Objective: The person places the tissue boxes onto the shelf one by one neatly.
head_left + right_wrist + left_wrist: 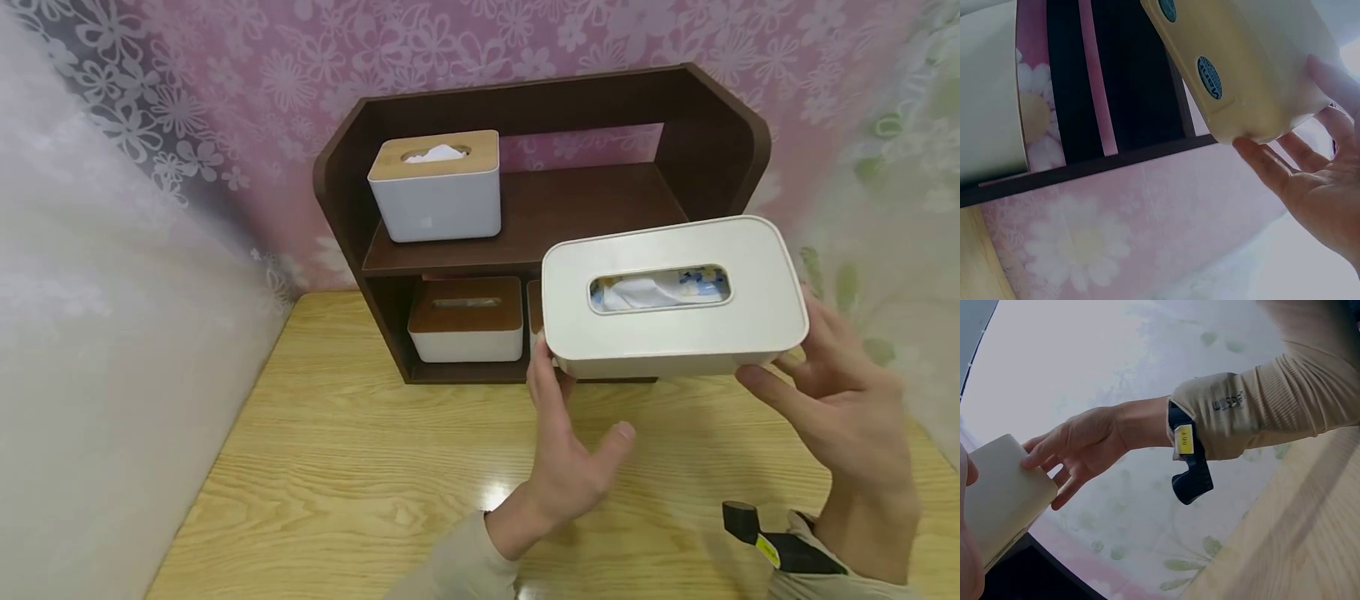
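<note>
In the head view, a cream tissue box [675, 333] is held in the air in front of the shelf. Its top slot shows white tissue and a blue-patterned wrapper. My right hand [847, 392] grips the box's right end, thumb at the lower front corner and fingers round the end. At the left end, my left hand [562, 458] touches the box with its extended fingers, the thumb spread away below. From the right wrist view, the box's underside shows oval dark stickers [1209, 77].
A dark brown two-tier shelf [577, 196] stands against the flowered wall. On its upper tier sits a white tissue box with a wooden lid [438, 200]. A brown-lidded box [468, 343] is below, with another beside it partly hidden. Pale walls flank the wooden tabletop [337, 467].
</note>
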`<state>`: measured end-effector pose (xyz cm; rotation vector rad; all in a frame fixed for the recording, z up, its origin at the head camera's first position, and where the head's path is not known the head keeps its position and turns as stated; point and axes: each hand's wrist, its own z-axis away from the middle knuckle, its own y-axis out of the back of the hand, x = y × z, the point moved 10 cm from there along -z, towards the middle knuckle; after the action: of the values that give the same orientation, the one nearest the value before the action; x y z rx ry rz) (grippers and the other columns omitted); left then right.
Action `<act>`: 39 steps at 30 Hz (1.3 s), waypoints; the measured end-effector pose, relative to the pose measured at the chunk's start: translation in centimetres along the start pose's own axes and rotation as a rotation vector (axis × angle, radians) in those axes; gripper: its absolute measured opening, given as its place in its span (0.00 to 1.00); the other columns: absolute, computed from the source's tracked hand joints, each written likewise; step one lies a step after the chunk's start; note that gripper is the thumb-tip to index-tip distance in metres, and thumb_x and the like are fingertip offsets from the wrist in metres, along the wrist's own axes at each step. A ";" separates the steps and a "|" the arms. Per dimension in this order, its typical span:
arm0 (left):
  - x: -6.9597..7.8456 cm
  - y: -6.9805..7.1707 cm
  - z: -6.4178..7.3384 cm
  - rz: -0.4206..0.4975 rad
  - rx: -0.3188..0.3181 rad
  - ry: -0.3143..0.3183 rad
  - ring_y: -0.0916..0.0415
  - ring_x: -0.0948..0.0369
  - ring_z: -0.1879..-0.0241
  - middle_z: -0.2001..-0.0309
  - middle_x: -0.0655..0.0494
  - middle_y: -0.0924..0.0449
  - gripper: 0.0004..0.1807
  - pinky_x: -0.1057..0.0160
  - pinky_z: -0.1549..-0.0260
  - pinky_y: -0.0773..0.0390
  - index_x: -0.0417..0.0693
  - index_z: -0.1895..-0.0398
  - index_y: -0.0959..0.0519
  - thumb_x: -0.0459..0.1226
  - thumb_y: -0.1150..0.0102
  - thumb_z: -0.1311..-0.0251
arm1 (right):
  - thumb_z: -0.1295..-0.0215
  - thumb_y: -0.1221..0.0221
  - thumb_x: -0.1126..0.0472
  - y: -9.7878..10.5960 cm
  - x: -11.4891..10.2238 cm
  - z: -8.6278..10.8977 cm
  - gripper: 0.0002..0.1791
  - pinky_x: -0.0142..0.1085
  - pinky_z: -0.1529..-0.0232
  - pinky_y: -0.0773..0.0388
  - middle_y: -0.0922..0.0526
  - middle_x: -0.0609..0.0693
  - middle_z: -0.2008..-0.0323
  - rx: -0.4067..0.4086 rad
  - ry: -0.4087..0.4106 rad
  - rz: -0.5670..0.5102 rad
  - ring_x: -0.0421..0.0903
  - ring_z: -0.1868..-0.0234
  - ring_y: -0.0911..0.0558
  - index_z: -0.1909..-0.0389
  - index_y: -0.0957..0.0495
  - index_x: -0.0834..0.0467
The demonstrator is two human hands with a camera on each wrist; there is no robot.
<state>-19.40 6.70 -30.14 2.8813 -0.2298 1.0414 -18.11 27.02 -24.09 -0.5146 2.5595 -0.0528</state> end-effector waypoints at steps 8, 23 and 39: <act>0.3 1.2 -0.7 -0.015 0.030 -0.007 0.56 0.46 0.30 0.25 0.49 0.58 0.55 0.46 0.32 0.42 0.44 0.21 0.65 0.35 0.44 0.51 | 0.49 0.37 0.85 -0.9 0.7 -0.3 0.39 0.40 0.35 0.30 0.39 0.74 0.31 0.015 -0.014 0.026 0.62 0.28 0.39 0.36 0.44 0.87; 0.5 2.3 -0.9 -0.051 0.038 -0.034 0.56 0.44 0.28 0.24 0.46 0.58 0.53 0.44 0.33 0.41 0.41 0.21 0.63 0.37 0.44 0.46 | 0.49 0.39 0.87 -1.1 1.1 -0.1 0.40 0.39 0.37 0.29 0.45 0.74 0.30 0.076 -0.056 0.049 0.58 0.28 0.37 0.35 0.47 0.85; 1.3 2.8 -1.5 -0.096 0.015 -0.146 0.54 0.43 0.27 0.24 0.39 0.61 0.51 0.48 0.33 0.38 0.32 0.23 0.62 0.34 0.44 0.44 | 0.52 0.43 0.92 0.5 2.5 0.5 0.40 0.38 0.40 0.25 0.39 0.72 0.31 0.150 -0.091 0.116 0.57 0.31 0.31 0.35 0.44 0.83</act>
<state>-19.79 3.93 -28.08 2.9513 -0.0914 0.8220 -20.04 26.57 -25.81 -0.3044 2.4670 -0.1753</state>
